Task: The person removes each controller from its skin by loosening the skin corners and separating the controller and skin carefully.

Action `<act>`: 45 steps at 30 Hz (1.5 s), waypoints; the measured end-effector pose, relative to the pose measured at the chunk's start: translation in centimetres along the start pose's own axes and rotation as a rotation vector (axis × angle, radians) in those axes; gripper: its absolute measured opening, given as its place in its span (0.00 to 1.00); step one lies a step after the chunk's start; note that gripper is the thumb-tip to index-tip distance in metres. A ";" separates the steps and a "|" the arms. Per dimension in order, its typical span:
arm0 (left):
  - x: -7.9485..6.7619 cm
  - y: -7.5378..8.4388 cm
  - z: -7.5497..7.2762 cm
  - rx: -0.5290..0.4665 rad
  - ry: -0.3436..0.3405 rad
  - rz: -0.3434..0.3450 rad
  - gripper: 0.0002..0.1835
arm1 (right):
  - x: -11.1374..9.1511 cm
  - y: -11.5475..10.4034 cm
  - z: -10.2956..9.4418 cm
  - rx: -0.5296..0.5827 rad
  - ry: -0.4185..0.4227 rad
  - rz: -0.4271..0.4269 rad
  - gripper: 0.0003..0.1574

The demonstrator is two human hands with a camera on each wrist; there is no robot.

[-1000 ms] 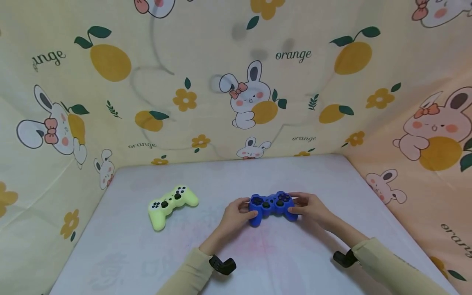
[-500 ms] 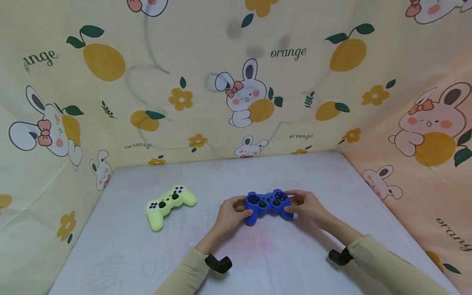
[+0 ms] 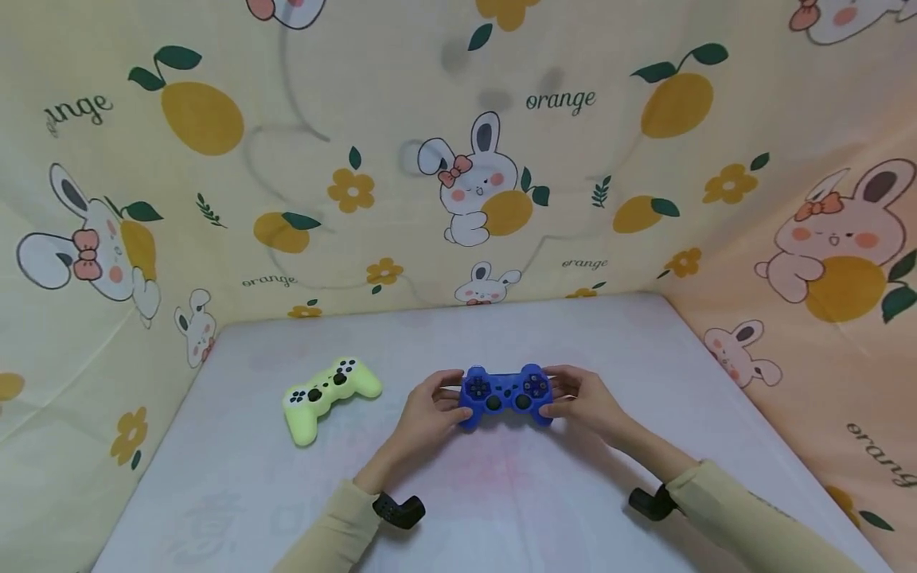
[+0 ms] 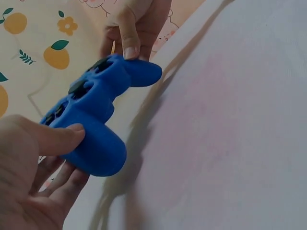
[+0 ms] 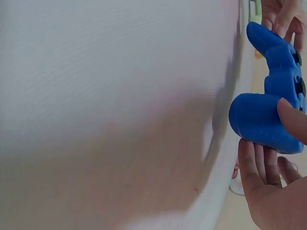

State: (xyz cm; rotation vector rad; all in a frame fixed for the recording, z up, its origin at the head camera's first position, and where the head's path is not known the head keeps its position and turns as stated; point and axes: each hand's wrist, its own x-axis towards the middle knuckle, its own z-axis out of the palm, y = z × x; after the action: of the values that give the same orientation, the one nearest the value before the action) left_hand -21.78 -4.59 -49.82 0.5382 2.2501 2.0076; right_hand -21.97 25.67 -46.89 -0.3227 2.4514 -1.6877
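Observation:
A blue game controller (image 3: 507,391) with black thumbsticks is held between both hands above the table. My left hand (image 3: 431,408) grips its left side, the thumb on top of the grip and the fingers beneath, as the left wrist view shows on the controller (image 4: 98,143). On the other end, my right hand (image 3: 586,402) pinches the right grip; in the right wrist view its thumb lies on the controller (image 5: 261,117) and the fingers support it from below. A pale green game controller (image 3: 331,396) lies on the table to the left of my left hand.
The table (image 3: 286,509) has a white cover. Behind it and on both sides hang cloth walls (image 3: 401,95) printed with rabbits and oranges. A black wrist camera (image 3: 398,511) sits on the left sleeve, another camera (image 3: 652,503) on the right.
Both hands have shifted slightly left with the blue controller, which is now more level and faces the camera more. The green controller stays in its place on the table.

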 end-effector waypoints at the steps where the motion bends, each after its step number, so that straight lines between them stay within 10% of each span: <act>1: -0.1 0.0 -0.2 -0.007 -0.010 0.011 0.33 | 0.0 0.0 0.1 0.000 -0.005 -0.006 0.43; 27: -1.5 -1.0 -1.7 0.063 -0.081 0.184 0.33 | -0.9 0.2 1.1 0.001 -0.068 -0.085 0.30; 37: -1.1 1.4 -0.7 0.227 -0.021 0.010 0.40 | -1.1 -0.2 1.4 -0.032 -0.052 -0.082 0.28; 45: 0.4 1.9 0.9 0.319 -0.098 0.023 0.33 | -1.4 -1.0 0.7 -0.083 -0.109 -0.146 0.31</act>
State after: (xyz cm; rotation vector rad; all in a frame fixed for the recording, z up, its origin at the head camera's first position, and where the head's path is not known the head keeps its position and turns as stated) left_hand -21.46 -3.47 -48.05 0.6728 2.5254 1.5977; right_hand -20.37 25.07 -46.20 -0.6015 2.4760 -1.5771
